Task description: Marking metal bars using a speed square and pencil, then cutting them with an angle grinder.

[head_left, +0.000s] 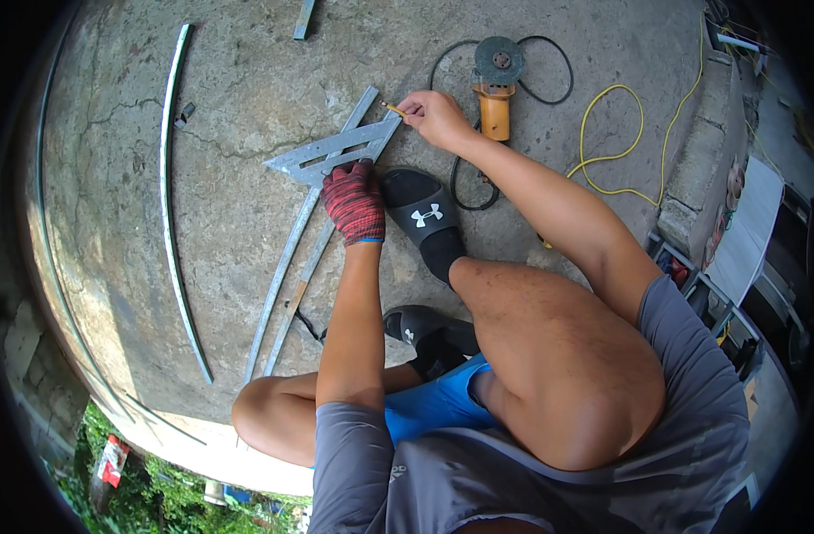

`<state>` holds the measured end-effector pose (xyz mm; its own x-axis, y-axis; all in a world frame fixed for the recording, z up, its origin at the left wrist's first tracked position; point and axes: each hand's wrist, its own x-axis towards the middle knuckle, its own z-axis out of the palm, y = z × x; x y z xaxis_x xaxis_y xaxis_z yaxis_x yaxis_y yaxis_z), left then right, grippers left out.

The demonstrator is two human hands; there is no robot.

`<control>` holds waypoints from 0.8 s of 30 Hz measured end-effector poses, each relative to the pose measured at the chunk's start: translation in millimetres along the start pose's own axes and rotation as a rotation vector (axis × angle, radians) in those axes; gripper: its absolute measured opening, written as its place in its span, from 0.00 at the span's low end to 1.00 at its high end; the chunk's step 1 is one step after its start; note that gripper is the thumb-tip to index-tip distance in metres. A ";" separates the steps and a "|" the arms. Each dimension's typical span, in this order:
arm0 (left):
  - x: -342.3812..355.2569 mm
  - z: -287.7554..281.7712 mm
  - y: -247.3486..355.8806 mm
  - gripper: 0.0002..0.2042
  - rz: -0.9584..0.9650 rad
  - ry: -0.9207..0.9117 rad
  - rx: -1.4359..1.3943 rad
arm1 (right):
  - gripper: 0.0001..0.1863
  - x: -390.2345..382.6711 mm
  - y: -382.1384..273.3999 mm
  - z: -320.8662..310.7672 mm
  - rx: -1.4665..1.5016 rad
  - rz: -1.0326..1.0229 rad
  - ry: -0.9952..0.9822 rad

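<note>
"Head view, looking down at the work. Getting how far?"

"Seemingly being partway through marking. Pinching a short yellow pencil [393, 109] in the bare right hand [436, 120], just beside the upper ends of two long, silvery metal tubes [287, 244]. Gripping, apparently, the near edge of a grey triangular metal square [331, 144] with the left hand [353, 198], wearing a red-and-black knit glove [360, 214]."

"Resting that square where?"

"Laying it across both tubes, low over the rough concrete floor [238, 98]. Showing no clear pencil line at this size, so leaving completion uncertain. Leaving the orange-bodied angle grinder [494, 111] untouched, well apart from the square."

"Noticing materials?"

"Seeing smooth, straight-sided metal, a brownish, rusty-looking patch [295, 295] on one tube, long slots piercing the square, a coarse round disc [499, 60] topping the grinder, and cracks running through gritty concrete."
</note>
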<state>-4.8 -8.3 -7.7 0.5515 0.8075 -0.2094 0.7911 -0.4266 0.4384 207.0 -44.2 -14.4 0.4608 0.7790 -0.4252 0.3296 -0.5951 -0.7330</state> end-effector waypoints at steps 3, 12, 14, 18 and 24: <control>2.1 -0.2 1.6 0.09 -0.005 -0.015 0.014 | 0.09 1.1 -0.9 -2.4 0.009 -0.022 -0.010; 4.1 -1.8 5.7 0.10 0.016 0.027 -0.006 | 0.08 1.0 4.9 -3.4 0.049 -0.116 0.004; 4.1 -2.0 6.3 0.10 0.018 0.024 0.006 | 0.08 0.7 4.8 -4.0 0.044 -0.115 0.003; 5.1 -0.7 6.1 0.10 0.002 0.010 0.028 | 0.08 0.9 2.3 -5.6 0.018 -0.119 -0.009; 6.3 -1.7 6.9 0.08 0.014 0.012 0.014 | 0.08 -2.8 -3.6 -8.6 -0.059 -0.119 0.001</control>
<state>3.7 -5.5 -4.6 0.5592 0.8062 -0.1933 0.7872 -0.4432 0.4288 211.6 -45.9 -6.0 0.4167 0.8444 -0.3368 0.4300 -0.5095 -0.7453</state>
